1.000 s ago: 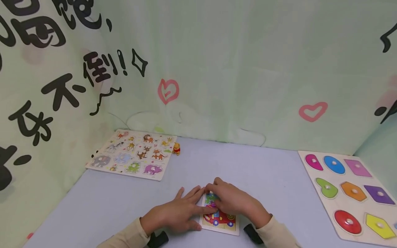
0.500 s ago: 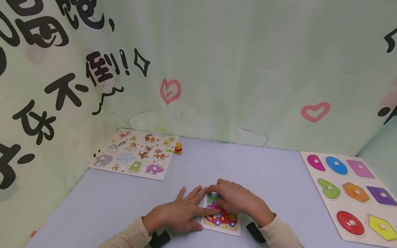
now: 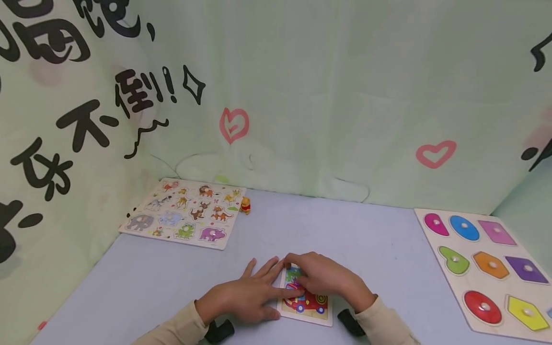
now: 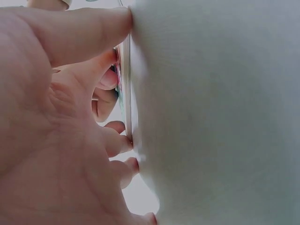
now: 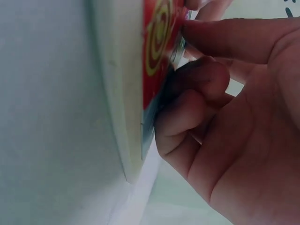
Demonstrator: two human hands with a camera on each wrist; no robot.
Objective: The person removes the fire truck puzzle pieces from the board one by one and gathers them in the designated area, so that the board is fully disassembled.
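A small jigsaw puzzle (image 3: pixel 307 307) in a pale frame lies flat on the table, showing a red car and some green. Across its left side rests my left hand (image 3: pixel 247 298), fingers spread; the index finger lies over the picture and the thumb is at the left edge. My right hand (image 3: pixel 325 275) bends over the upper part, its curled fingers and thumb touching the picture. In the right wrist view the thumb (image 5: pixel 225 40) meets the red surface. What lies under the right fingertips is mostly hidden. The left wrist view shows the puzzle's thin edge (image 4: pixel 126 89).
An animal peg board (image 3: pixel 185 214) lies at the back left, with a small yellow-and-red bear figure (image 3: pixel 245 205) beside it. At the right is a board of coloured shapes (image 3: pixel 457 306). A printed curtain (image 3: pixel 327 96) stands behind the table (image 3: pixel 345 230).
The right hand's knuckles have shifted slightly on the puzzle. The left hand and the puzzle stay in place; the whole head view sways a little.
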